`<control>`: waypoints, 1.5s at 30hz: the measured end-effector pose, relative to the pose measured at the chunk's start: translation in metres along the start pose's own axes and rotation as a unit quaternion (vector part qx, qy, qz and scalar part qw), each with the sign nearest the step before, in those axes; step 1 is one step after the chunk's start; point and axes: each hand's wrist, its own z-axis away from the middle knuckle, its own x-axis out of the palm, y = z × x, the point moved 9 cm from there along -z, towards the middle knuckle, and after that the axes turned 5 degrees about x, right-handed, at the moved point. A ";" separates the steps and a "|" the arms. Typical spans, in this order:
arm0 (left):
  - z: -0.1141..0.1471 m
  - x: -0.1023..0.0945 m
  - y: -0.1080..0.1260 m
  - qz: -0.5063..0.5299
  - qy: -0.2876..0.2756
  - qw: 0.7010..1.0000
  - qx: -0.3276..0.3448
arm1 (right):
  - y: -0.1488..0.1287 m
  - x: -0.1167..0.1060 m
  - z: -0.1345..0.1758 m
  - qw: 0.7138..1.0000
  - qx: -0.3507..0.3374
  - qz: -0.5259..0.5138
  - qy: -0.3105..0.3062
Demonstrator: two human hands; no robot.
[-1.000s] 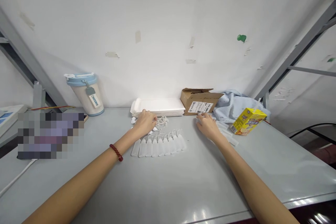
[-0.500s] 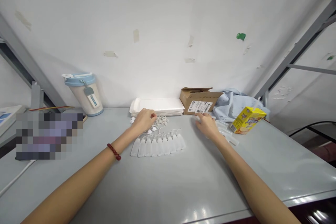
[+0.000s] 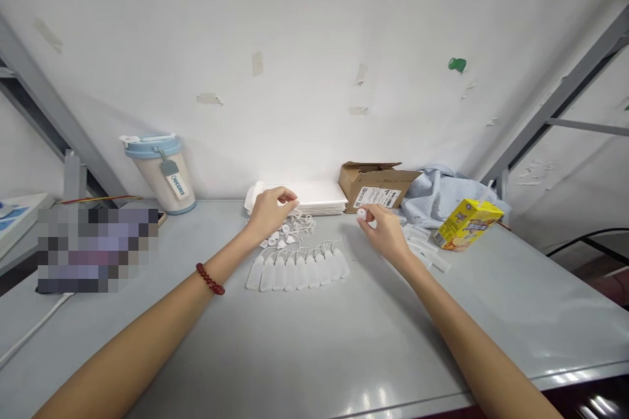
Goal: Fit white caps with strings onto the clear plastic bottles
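Observation:
My left hand (image 3: 271, 211) is raised over a pile of small white caps (image 3: 282, 237) and tangled white cords (image 3: 305, 224). Its thumb and fingertips are pinched together; what they hold, if anything, is too small to make out. Between thumb and fingers, my right hand (image 3: 386, 230) grips a small white round-ended piece (image 3: 362, 213), the rest of which is hidden. Beside that hand lie loose translucent plastic pieces (image 3: 427, 252). In front of the pile, several frosted plastic tubes (image 3: 297, 273) with thin cords at their tops are lined up in a row.
At the back stand a stack of white trays (image 3: 322, 195) and an open cardboard box (image 3: 356, 183). A yellow drink carton (image 3: 466, 226) and pale blue cloth (image 3: 437, 193) sit to the right. A tumbler (image 3: 170, 177) and a blurred phone (image 3: 98, 252) are on the left.
My right hand has lifted off the loose plastic pieces, and a white round-ended piece now shows in its fingers. The left hand has risen slightly, uncovering more white caps.

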 end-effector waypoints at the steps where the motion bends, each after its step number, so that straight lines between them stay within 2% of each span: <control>1: 0.000 -0.002 0.002 0.010 0.004 1.000 0.000 | -0.003 -0.001 0.001 1.000 -0.007 -0.010 0.004; 6: 0.003 -0.006 0.016 0.071 0.013 0.997 -0.001 | -0.014 -0.007 0.006 0.998 -0.034 -0.054 0.030; 11: 0.005 -0.009 0.022 0.096 0.026 0.995 0.008 | -0.026 -0.005 0.011 0.997 -0.055 -0.051 0.020; 16: 0.005 0.009 0.014 0.011 -0.073 0.997 -0.005 | -0.033 -0.002 0.012 0.997 -0.066 -0.038 -0.002; 18: 0.005 0.010 0.015 0.001 -0.083 0.997 -0.004 | -0.031 0.000 0.012 0.998 -0.055 -0.036 -0.012; 22: 0.004 0.004 0.020 -0.024 -0.065 0.998 0.012 | -0.024 0.004 0.010 0.999 -0.030 -0.031 -0.022; 27: 0.008 0.014 0.027 -0.049 -0.143 0.987 0.050 | -0.030 0.003 0.012 0.998 -0.048 -0.036 -0.023; 33: 0.006 -0.007 0.042 -0.053 -0.058 0.993 0.084 | -0.040 -0.001 0.016 0.996 -0.070 -0.055 -0.009; 40: 0.019 -0.001 0.064 0.047 -0.036 0.994 0.092 | -0.072 -0.002 0.031 0.984 -0.155 -0.085 -0.037; 45: 0.032 0.005 0.082 0.087 -0.011 0.986 0.143 | -0.086 -0.012 0.038 0.971 -0.192 -0.139 -0.027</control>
